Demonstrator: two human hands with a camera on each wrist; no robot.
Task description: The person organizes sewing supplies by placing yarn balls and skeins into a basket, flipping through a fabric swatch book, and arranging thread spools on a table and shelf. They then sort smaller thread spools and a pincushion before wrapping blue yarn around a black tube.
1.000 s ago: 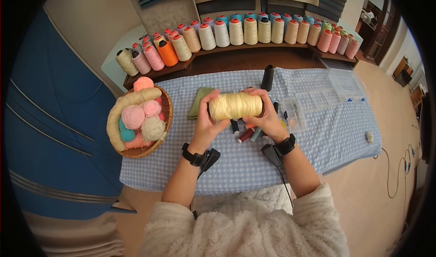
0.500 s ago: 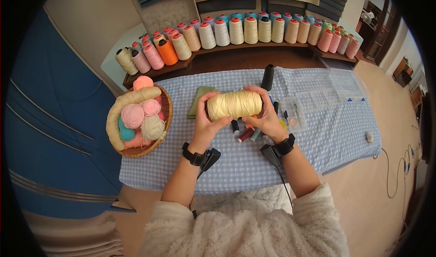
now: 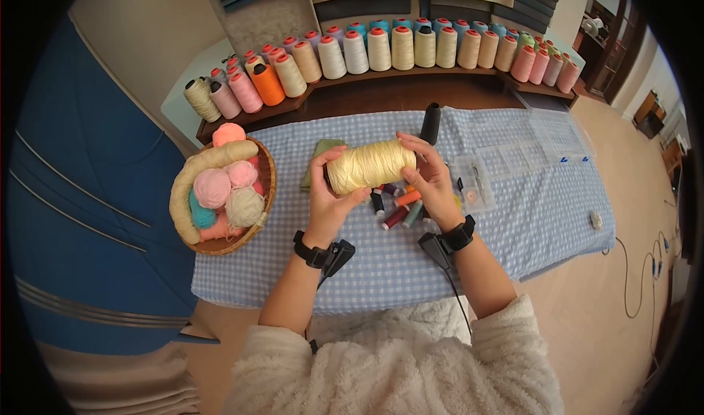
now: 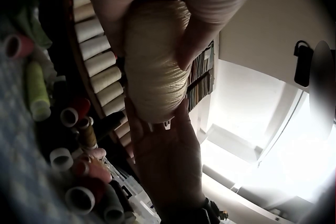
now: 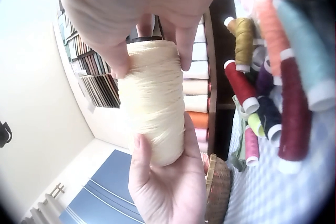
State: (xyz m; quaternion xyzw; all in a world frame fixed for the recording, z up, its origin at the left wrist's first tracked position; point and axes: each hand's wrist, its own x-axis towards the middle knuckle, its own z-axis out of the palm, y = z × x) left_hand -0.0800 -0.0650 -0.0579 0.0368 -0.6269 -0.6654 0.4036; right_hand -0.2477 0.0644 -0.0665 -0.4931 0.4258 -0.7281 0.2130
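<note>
A large spool of pale yellow thread [image 3: 370, 166] is held sideways above the table between both hands. My left hand [image 3: 328, 204] grips its left end, thumb along the lower side. Around the other end curl the fingers of my right hand [image 3: 434, 191], the thumb pressing on the wound thread. In the right wrist view the spool [image 5: 155, 87] shows a dark core end under the right hand. Small thread spools [image 3: 394, 218] in red, orange, teal and black lie on the checked cloth [image 3: 279, 276] beneath.
At left stands a wicker basket [image 3: 272, 169] of yarn balls. A black cone [image 3: 430, 124] stands behind the hands, with a folded green cloth [image 3: 315, 171] to its left. Clear plastic boxes [image 3: 506, 162] lie at right. Rows of thread cones [image 3: 379, 50] line the raised shelf at the back.
The spool has shifted slightly left and its right end has tilted up. The right hand has changed its hold, its thumb now higher on the thread, and more small spools show below.
</note>
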